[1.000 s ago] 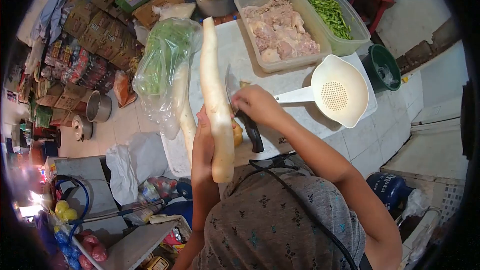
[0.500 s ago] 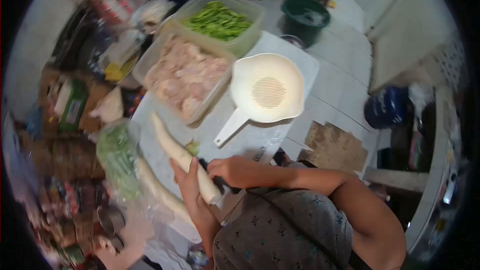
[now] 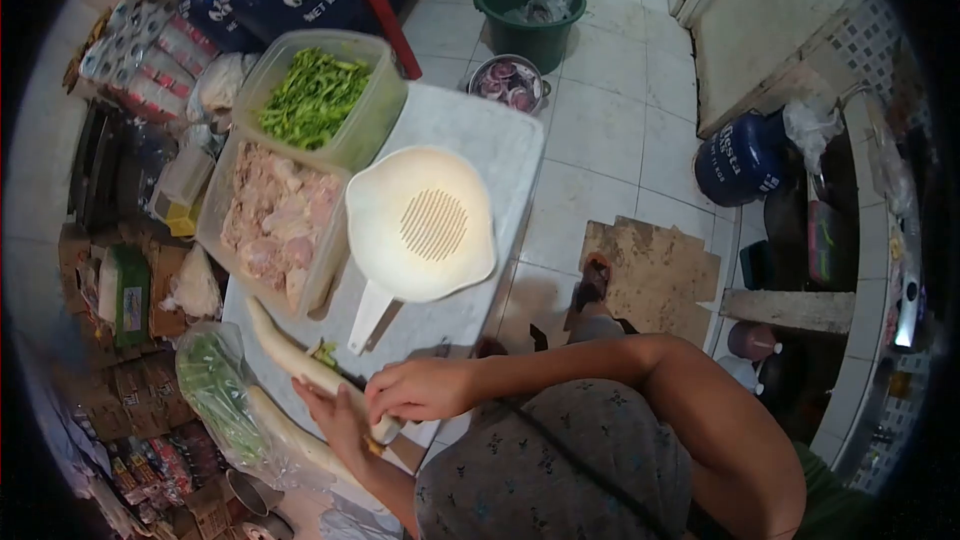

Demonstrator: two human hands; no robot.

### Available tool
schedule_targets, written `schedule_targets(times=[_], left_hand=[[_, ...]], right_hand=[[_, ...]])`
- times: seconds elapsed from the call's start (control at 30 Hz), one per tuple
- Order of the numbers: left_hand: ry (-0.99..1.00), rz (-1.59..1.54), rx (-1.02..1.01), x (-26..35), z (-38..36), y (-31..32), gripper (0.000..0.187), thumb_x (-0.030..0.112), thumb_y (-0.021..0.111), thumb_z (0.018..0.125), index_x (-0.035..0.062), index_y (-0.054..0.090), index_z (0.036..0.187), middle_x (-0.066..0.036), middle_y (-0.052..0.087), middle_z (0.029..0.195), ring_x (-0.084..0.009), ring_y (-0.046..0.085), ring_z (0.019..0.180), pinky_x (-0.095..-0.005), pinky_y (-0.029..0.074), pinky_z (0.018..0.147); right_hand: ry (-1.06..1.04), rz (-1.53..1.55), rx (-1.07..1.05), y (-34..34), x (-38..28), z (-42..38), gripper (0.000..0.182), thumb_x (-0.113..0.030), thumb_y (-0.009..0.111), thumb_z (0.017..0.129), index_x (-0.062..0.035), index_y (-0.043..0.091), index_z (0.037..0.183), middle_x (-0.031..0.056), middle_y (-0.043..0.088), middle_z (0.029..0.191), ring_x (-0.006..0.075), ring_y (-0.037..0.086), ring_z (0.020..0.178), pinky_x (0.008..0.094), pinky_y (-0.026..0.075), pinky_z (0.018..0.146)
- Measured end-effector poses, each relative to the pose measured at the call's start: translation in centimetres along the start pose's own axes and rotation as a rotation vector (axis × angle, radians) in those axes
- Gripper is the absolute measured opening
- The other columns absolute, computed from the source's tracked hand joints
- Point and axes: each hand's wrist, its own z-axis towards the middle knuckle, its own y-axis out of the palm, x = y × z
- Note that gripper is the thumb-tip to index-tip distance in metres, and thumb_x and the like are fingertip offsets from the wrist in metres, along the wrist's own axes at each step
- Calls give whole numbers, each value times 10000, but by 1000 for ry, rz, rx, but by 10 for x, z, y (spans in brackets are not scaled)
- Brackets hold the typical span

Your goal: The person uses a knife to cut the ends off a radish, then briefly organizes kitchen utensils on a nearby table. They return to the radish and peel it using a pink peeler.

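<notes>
A long peeled-looking white radish (image 3: 272, 338) slants across the near left end of the table. My left hand (image 3: 338, 422) is round its lower part from the left, thumb raised and fingers along it. Over the radish's near end, my right hand (image 3: 422, 388) is closed with bent fingers. A thin dark edge shows beside that hand; what the fingers hold is hidden. Small green trimmings (image 3: 322, 352) lie beside the radish. A white strainer (image 3: 372, 200) with a handle stands just beyond my hands. A second white radish (image 3: 290, 432) lies to the left in clear plastic.
On the white table (image 3: 470, 130) stand a tub of raw chicken pieces (image 3: 290, 220) and a tub of chopped greens (image 3: 312, 100). Bagged greens (image 3: 215, 390) are at left. A green basin (image 3: 530, 25), a bowl of sliced onions (image 3: 508, 83) and cardboard (image 3: 650, 280) are on the floor.
The view has shifted, so the table sits lower and further left. My right hand has moved from beside the radish onto its near end. My left hand's fingers are straighter.
</notes>
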Motion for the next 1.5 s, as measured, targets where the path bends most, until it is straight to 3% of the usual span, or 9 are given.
schedule_targets(times=[0.23, 0.4, 0.5, 0.8, 0.93, 1.03, 1.1, 1.3, 1.5], left_hand=[[43, 519, 649, 79, -30, 14, 298, 170, 499, 829, -19, 527, 1057, -111, 565, 958, -162, 508, 837, -267, 421, 723], [388, 355, 870, 192, -57, 141, 331, 249, 506, 841, -22, 540, 1028, -95, 553, 1025, -176, 505, 955, -255, 393, 813], [597, 210, 687, 240, -53, 214, 317, 236, 494, 848, -10, 532, 1045, -85, 538, 1053, -172, 481, 1000, -266, 390, 834], [590, 60, 412, 290, 78, 418, 316, 241, 477, 859, -2, 513, 1058, -105, 540, 1015, -175, 506, 952, -279, 394, 831], [526, 130, 235, 345, 145, 570, 238, 184, 488, 849, 22, 546, 1014, -66, 557, 935, -125, 509, 831, -237, 402, 748], [678, 16, -87, 400, 161, 696, 192, 93, 495, 830, -2, 548, 989, -53, 551, 938, -123, 498, 866, -231, 380, 782], [644, -9, -222, 427, 165, 775, 173, 100, 537, 797, 9, 566, 942, -62, 553, 921, -113, 511, 822, -228, 400, 742], [769, 21, -377, 483, 190, 933, 127, 90, 578, 741, 7, 582, 837, -88, 573, 895, -158, 539, 743, -247, 420, 644], [682, 51, -180, 528, 232, 990, 99, 62, 566, 750, -17, 575, 809, -111, 576, 904, -178, 552, 771, -250, 438, 656]], right_hand=[[490, 576, -38, -173, -58, -97, 217, -163, 459, 852, -48, 522, 1025, 5, 548, 773, 45, 513, 624, 181, 413, 538], [564, 780, 553, -306, -73, -181, 180, -143, 440, 855, -39, 524, 975, -6, 489, 681, 49, 439, 545, 171, 370, 496], [464, 921, 852, -377, -73, -215, 169, -119, 456, 837, -34, 517, 969, -14, 469, 661, 54, 409, 529, 183, 353, 488], [483, 826, 1388, -604, 14, -350, 128, -176, 539, 784, -88, 542, 877, -33, 444, 637, 64, 390, 529, 199, 329, 467], [861, 669, 1901, -650, 45, -473, 101, -199, 577, 740, -125, 509, 730, -18, 463, 598, 83, 414, 472, 200, 391, 447], [677, 729, 1920, -667, 28, -539, 173, -180, 496, 814, -135, 463, 651, -33, 395, 485, 92, 388, 409, 216, 328, 374], [592, 832, 2227, -683, 25, -572, 209, -169, 509, 802, -137, 443, 606, -30, 390, 479, 97, 371, 398, 214, 305, 365], [853, 817, 2101, -793, 99, -678, 192, -192, 505, 789, -122, 456, 618, 5, 440, 480, 115, 420, 418, 234, 356, 371], [922, 568, 1707, -1037, 75, -564, 117, -204, 513, 795, -90, 492, 774, -2, 460, 582, 101, 436, 487, 223, 366, 412]])
